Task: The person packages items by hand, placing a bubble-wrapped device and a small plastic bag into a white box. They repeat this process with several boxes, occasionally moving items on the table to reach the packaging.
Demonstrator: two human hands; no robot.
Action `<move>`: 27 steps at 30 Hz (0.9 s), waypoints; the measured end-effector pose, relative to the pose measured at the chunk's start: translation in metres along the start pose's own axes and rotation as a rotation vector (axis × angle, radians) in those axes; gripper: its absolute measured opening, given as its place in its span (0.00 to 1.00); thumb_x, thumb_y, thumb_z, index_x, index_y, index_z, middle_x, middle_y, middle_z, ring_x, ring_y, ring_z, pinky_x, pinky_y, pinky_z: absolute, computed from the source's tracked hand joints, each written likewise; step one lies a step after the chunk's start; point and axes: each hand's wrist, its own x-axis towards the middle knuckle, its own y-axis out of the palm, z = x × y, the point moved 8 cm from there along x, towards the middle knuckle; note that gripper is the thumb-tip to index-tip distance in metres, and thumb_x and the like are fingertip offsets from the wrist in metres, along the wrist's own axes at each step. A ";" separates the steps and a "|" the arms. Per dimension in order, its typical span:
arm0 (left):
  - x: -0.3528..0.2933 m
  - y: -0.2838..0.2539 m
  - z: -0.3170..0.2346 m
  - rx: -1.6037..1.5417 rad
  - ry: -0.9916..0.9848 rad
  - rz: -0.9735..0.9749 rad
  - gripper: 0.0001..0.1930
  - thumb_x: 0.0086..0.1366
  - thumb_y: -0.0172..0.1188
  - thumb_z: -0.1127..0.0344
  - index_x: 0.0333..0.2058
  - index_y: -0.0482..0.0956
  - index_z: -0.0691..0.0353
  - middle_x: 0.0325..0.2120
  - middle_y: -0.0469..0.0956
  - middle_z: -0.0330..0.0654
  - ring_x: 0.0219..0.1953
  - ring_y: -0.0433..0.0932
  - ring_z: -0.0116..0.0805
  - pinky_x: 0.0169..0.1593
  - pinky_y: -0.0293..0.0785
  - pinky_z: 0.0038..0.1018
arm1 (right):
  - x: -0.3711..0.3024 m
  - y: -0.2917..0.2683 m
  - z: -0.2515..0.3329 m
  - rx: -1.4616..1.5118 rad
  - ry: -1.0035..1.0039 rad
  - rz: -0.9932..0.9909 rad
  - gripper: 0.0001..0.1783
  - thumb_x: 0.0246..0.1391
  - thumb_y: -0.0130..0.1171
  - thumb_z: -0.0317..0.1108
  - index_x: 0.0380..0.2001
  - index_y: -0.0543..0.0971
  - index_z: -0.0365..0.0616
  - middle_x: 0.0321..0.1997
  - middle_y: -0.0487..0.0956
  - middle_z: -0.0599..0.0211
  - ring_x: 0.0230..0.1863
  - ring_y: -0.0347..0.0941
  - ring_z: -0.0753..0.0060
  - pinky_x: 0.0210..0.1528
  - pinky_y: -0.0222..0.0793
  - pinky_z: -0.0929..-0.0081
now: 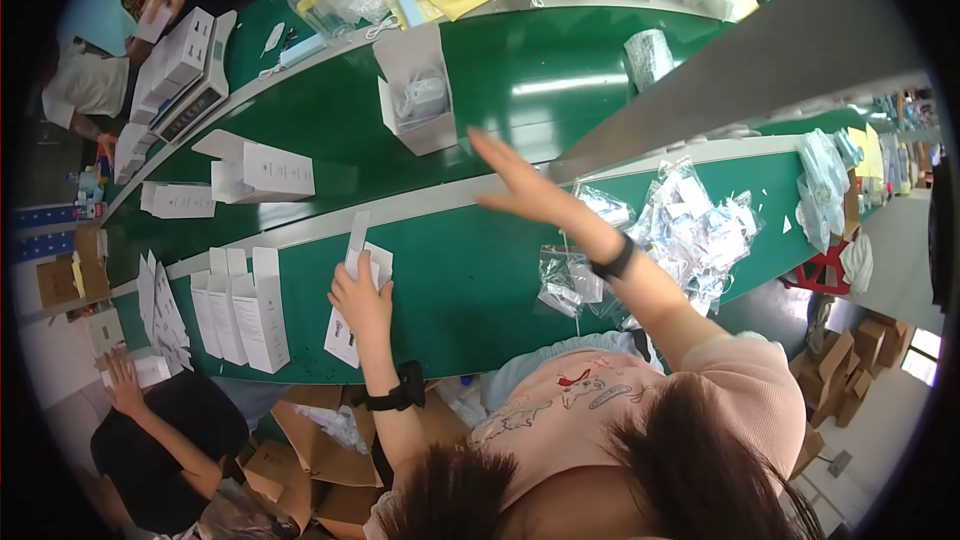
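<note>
Along the left part of the near edge of the green bench (470, 280), a row of upright white cardboard cartons (242, 315) stands side by side with flaps raised, packed close, probably so each can be taken in turn. A fan of thin white paper sheets (160, 312) lies just left of them, near the bench's left end, beside another person's hand (123, 377).

Next, the left hand (358, 298) rests on a flat white printed paper leaflet (352, 325) near the bench's near edge. Its fingers (345, 275) curl loosely over the leaflet's upper part and seem to pinch a narrow white paper strip (357, 235) that sticks up toward the far edge; the palm looks to pin the sheet in place. The wrist, in a black band, is bent and the forearm comes up from the near edge.

Further right, the right hand (525, 190) is stretched out over the grey rail at the bench's far edge, toward an open white cardboard box with a clear bag inside (420, 100) on the farther green belt. The fingers are straight and spread, holding nothing. The arm is nearly fully extended.

A heap of small clear plastic bags (690, 225) lies toward the bench's right end, just beside that forearm and within easy reach.
</note>
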 end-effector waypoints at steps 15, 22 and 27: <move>0.003 -0.081 -0.137 -0.861 0.388 -0.011 0.41 0.39 0.69 0.69 0.54 0.60 0.52 0.48 0.59 0.51 0.48 0.63 0.49 0.47 0.65 0.36 | -0.027 -0.304 -0.284 -0.793 1.010 -0.418 0.34 0.41 0.58 0.53 0.48 0.69 0.42 0.47 0.70 0.53 0.44 0.69 0.56 0.46 0.64 0.69; -0.006 -0.069 -0.155 -0.925 0.441 -0.050 0.39 0.37 0.70 0.68 0.51 0.60 0.54 0.48 0.59 0.51 0.47 0.65 0.50 0.46 0.66 0.37 | -0.024 -0.238 -0.310 -0.483 0.715 -0.164 0.41 0.33 0.66 0.50 0.44 0.68 0.29 0.41 0.73 0.52 0.44 0.69 0.58 0.46 0.63 0.70; -0.001 -0.068 -0.174 -0.993 0.529 -0.205 0.36 0.37 0.71 0.68 0.45 0.60 0.57 0.48 0.61 0.53 0.46 0.66 0.52 0.46 0.67 0.38 | -0.090 -0.261 -0.295 -0.505 0.653 -0.297 0.29 0.40 0.61 0.40 0.44 0.68 0.33 0.41 0.73 0.60 0.42 0.69 0.64 0.46 0.64 0.71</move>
